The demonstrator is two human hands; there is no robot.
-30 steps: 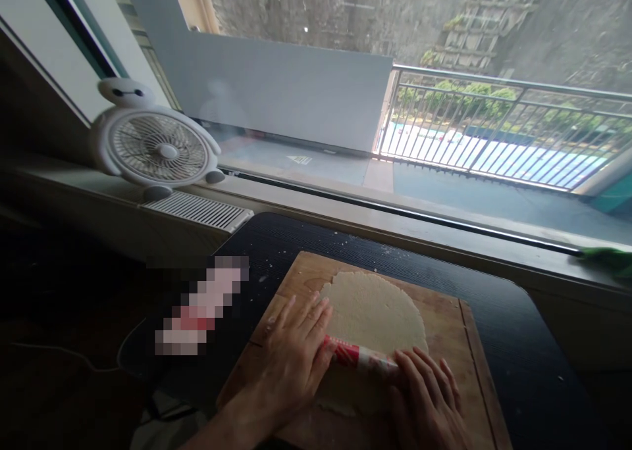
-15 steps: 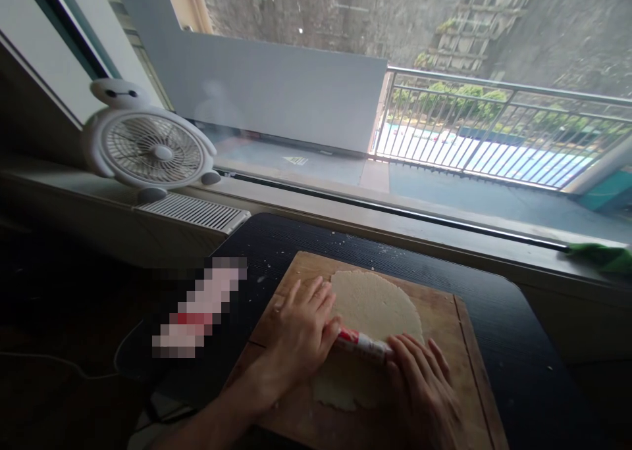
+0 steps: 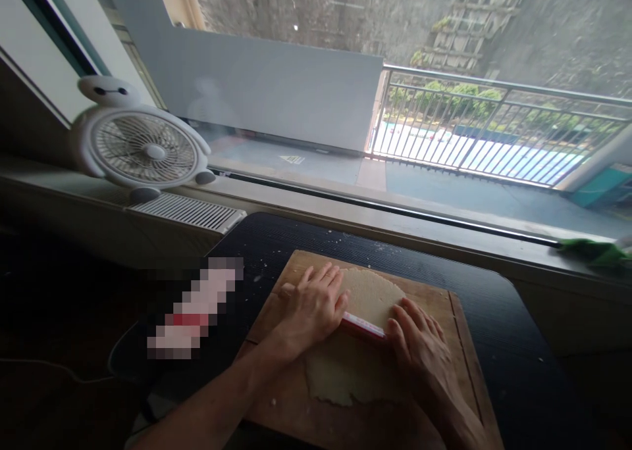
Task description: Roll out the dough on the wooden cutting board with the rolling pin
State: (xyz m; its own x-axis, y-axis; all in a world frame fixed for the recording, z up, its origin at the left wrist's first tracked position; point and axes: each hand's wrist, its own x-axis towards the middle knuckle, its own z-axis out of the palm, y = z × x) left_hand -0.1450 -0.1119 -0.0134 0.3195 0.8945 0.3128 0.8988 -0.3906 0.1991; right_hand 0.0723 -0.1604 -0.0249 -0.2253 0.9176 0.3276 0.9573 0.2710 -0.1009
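Note:
A rolled-out sheet of pale dough (image 3: 372,295) with ragged edges lies on a wooden cutting board (image 3: 451,371). Across its middle runs a slim rolling pin (image 3: 364,325) with a red and white printed surface. My left hand (image 3: 318,302) is over the pin's left end, fingers stretched forward and thumb beside the pin. Over the right end lies my right hand (image 3: 419,335), its fingers slightly bent. The palms press down on the pin and hide both its ends. Part of the dough shows on the near side, in shadow.
The board rests on a black table (image 3: 523,331) sprinkled with flour specks. Left of the board is a blurred-out pinkish item (image 3: 192,308). A white fan (image 3: 148,147) stands on the sill by the window. A green cloth (image 3: 592,252) lies at the sill's right.
Both hands have pushed the rolling pin forward, away from me, over the dough. The pin has turned, showing a different part of its print. The view has shifted slightly.

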